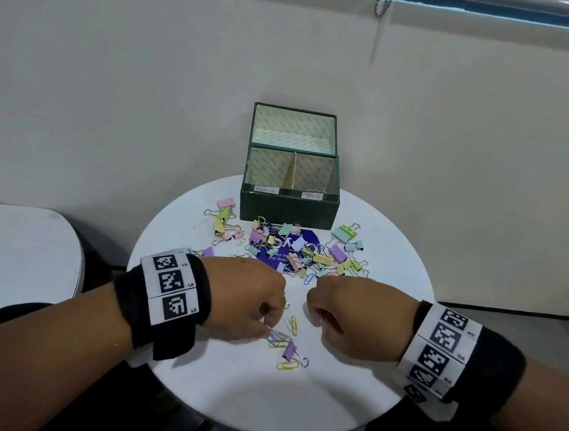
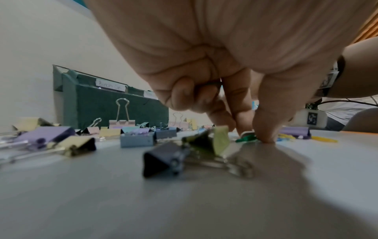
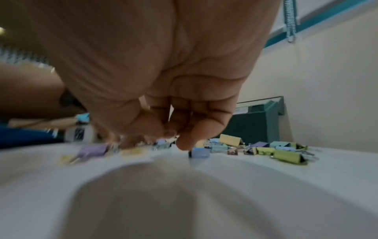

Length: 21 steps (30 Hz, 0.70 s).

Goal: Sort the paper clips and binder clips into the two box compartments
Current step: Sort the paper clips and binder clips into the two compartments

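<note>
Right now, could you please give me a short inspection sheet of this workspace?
Surface: round white table, with a purple printed disc under part of the pile.
Job's things: green box at the far edge, lid up, two labelled compartments, no clips seen inside; binder clips and paper clips loose on the table.
Clutter: nothing seen beyond the unsorted clips.
Grippers: left hand, fingers curled, fingertips down on the table at a few paper clips; right hand curled, contents unclear.
Cables: thin dark cables behind the left wrist.
Surroundings: cream wall, bead chain, second white surface.
</note>
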{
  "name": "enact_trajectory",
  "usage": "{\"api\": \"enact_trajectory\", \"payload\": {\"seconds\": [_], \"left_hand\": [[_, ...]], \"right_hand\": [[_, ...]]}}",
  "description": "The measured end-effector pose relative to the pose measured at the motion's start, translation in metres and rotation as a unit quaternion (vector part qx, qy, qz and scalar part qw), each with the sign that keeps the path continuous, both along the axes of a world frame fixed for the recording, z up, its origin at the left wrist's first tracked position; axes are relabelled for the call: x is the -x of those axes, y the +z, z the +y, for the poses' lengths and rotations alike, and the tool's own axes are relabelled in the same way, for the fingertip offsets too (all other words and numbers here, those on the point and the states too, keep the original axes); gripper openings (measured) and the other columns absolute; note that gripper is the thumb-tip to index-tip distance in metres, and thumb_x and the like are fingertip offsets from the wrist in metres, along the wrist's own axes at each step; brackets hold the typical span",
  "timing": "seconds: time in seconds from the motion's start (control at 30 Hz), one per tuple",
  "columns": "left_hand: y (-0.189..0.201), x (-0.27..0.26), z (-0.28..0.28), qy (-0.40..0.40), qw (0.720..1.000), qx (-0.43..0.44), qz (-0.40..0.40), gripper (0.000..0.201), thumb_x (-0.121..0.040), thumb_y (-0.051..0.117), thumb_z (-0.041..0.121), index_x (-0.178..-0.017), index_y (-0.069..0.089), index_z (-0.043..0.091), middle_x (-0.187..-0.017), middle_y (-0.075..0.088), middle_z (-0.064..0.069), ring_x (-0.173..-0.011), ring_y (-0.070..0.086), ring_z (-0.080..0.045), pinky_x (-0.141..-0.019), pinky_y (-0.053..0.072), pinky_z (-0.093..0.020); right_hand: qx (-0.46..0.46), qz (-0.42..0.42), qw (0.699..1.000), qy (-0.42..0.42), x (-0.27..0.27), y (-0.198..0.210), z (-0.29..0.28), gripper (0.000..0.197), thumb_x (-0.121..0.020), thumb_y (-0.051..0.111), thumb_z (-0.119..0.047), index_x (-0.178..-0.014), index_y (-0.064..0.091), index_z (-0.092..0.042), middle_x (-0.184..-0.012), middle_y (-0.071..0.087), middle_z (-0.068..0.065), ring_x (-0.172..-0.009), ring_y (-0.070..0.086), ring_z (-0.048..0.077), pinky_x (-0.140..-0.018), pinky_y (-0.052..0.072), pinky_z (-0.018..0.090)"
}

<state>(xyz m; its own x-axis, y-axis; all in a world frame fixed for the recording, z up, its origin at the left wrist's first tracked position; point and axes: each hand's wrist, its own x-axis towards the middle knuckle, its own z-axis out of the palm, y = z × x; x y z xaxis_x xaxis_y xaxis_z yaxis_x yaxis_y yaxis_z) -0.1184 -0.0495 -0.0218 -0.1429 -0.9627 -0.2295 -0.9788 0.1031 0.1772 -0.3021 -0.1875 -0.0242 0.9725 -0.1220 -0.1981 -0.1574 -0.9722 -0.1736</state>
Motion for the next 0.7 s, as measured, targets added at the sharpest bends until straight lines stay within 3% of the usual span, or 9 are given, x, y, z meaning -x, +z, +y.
{"api": "enact_trajectory", "payload": {"seconds": [0.07,0.13,0.23,0.4,0.5,0.57,0.7], "left_hand": [[-0.001,-0.001,0.001,-0.002,1.000,0.005,0.001,0.010,-0.088,0.062,0.038,-0.088,0.064,0.029,-0.092,0.057,0.013,-0.081,0.053,-0.006,-0.076,0.052,-0.031],[-0.001,-0.002,0.001,0.005,1.000,0.015,0.006,0.009,-0.087,0.061,0.037,-0.084,0.060,0.028,-0.088,0.058,0.012,-0.079,0.053,-0.007,-0.074,0.052,-0.031],[-0.001,-0.002,0.001,0.028,0.999,0.041,0.012,0.012,-0.088,0.061,0.036,-0.081,0.057,0.027,-0.084,0.058,0.011,-0.077,0.052,-0.009,-0.071,0.049,-0.029],[0.003,-0.003,0.000,0.050,0.997,0.063,0.023,0.011,-0.088,0.061,0.030,-0.079,0.055,0.027,-0.088,0.063,0.011,-0.076,0.052,-0.006,-0.071,0.047,-0.025],[0.003,-0.004,0.000,0.054,0.996,0.067,0.028,0.011,-0.087,0.061,0.029,-0.080,0.054,0.031,-0.086,0.062,0.014,-0.077,0.051,-0.005,-0.071,0.047,-0.024],[0.002,-0.005,0.001,0.058,0.995,0.073,0.031,0.005,-0.087,0.060,0.030,-0.088,0.057,0.034,-0.086,0.059,0.017,-0.078,0.050,-0.003,-0.074,0.049,-0.025],[0.001,-0.007,0.000,0.062,0.996,0.058,0.013,0.029,-0.089,0.050,0.032,-0.115,0.063,0.038,-0.100,0.061,0.018,-0.085,0.051,-0.002,-0.080,0.048,-0.023]], "right_hand": [[-0.023,-0.036,0.998,-0.037,-0.010,0.007,-0.005,0.007,-0.082,0.042,-0.022,-0.080,0.048,-0.025,-0.076,0.048,-0.008,-0.068,0.045,0.019,-0.067,0.045,0.035],[-0.013,-0.041,0.996,-0.073,-0.023,0.014,-0.017,0.012,-0.092,0.040,-0.021,-0.081,0.043,-0.023,-0.071,0.050,-0.004,-0.065,0.043,0.020,-0.066,0.042,0.037],[0.036,-0.004,0.995,-0.090,-0.039,0.014,-0.029,0.020,-0.102,0.036,-0.022,-0.086,0.047,-0.021,-0.084,0.060,0.003,-0.076,0.050,0.024,-0.072,0.043,0.036],[0.092,0.043,0.992,-0.080,-0.056,-0.001,-0.027,0.015,-0.094,0.057,-0.036,-0.099,0.068,-0.026,-0.100,0.069,-0.003,-0.094,0.064,0.023,-0.083,0.055,0.036],[0.122,0.040,0.990,-0.051,-0.059,-0.003,-0.023,0.014,-0.094,0.056,-0.029,-0.087,0.065,-0.021,-0.088,0.066,-0.001,-0.084,0.062,0.025,-0.067,0.049,0.029],[0.133,0.051,0.989,-0.035,-0.058,0.000,-0.020,0.014,-0.092,0.054,-0.024,-0.079,0.058,-0.020,-0.081,0.061,-0.001,-0.076,0.058,0.025,-0.057,0.036,0.025],[0.088,0.008,0.995,-0.047,-0.061,0.015,-0.031,0.007,-0.089,0.052,-0.023,-0.085,0.057,-0.022,-0.083,0.064,-0.002,-0.074,0.058,0.021,-0.063,0.046,0.028]]}}
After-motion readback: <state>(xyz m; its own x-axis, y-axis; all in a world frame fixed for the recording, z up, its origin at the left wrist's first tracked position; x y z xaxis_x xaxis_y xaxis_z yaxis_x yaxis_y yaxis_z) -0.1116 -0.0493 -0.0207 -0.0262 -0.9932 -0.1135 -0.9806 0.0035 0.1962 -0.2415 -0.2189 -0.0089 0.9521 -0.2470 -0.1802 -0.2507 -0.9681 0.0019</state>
